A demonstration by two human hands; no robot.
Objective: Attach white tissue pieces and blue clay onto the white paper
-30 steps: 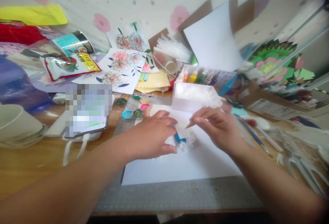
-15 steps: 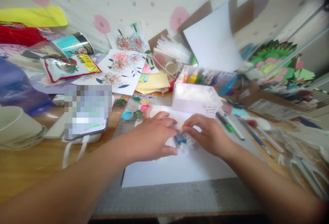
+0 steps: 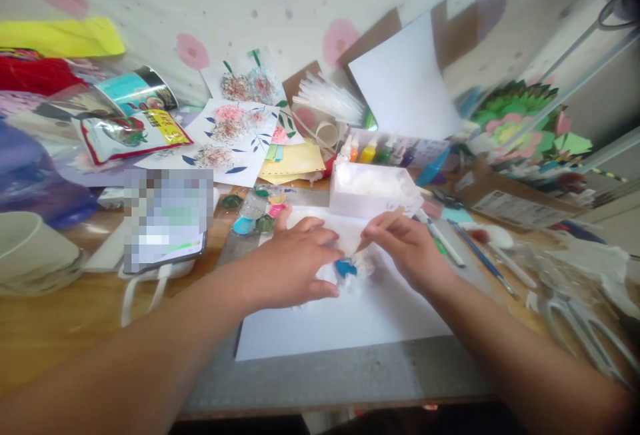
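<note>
A white sheet of paper (image 3: 320,335) lies on the grey mat. On it is a small blue patch (image 3: 346,267) ringed by white, fluffy or crumpled bits (image 3: 367,266). My left hand (image 3: 300,265) rests over the paper just left of the patch, its fingers spread. To the right of the patch, my right hand (image 3: 403,245) has thumb and fingertips pinched together, raised slightly. Whatever the pinch may hold is too small to make out. Behind the hands stands a white box (image 3: 363,198) filled with white material.
Paint pots (image 3: 244,225) sit behind my left hand, with a phone (image 3: 173,222) on a stand further left. To the right lie pens (image 3: 445,242), a paintbrush (image 3: 487,262) and scissors (image 3: 575,315). Small paint bottles (image 3: 370,152) line the back near flower pictures (image 3: 225,135).
My right hand has drawn slightly back from the blue patch, exposing more of it and the white bits. My left hand stays spread in about the same place. The view has shifted slightly.
</note>
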